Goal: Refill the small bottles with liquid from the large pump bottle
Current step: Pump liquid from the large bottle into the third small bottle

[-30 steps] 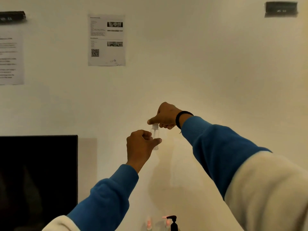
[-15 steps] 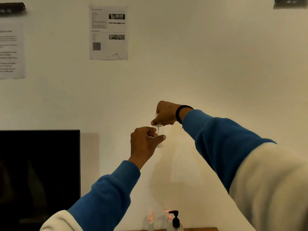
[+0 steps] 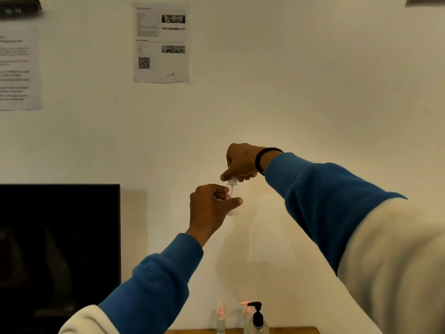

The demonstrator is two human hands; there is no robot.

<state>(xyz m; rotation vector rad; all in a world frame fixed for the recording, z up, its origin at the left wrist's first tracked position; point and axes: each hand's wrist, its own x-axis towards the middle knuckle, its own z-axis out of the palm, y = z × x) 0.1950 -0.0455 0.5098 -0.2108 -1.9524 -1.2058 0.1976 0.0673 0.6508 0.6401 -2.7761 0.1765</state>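
both hands are up in front of the wall, working on one small clear bottle (image 3: 233, 203). the left hand (image 3: 209, 208) has its fingers curled round the bottle's body with the thumb laid across the front, keeping it upright. the right hand (image 3: 242, 162) comes in from above and pinches the white cap (image 3: 232, 181) at the bottle's top between thumb and fingers. can't tell if the cap is seated or loose, it's too small and a bit blurry. there's a black band (image 3: 261, 159) on the right wrist, and both arms are in blue sleeves with cream further up.

way down at the bottom edge there's a strip of wooden worktop (image 3: 289, 330). on it stands the large pump bottle (image 3: 258, 321) with a black pump head, and just to its left, touching or nearly so, a small bottle with a pink top (image 3: 246, 319). another pink-topped small bottle (image 3: 220, 320) stands a little further left, apart from those two.

off to the left is a dark screen (image 3: 60, 249). higher on the wall hangs a printed sheet with a qr code (image 3: 160, 43), with another sheet of text (image 3: 19, 66) at the left edge.
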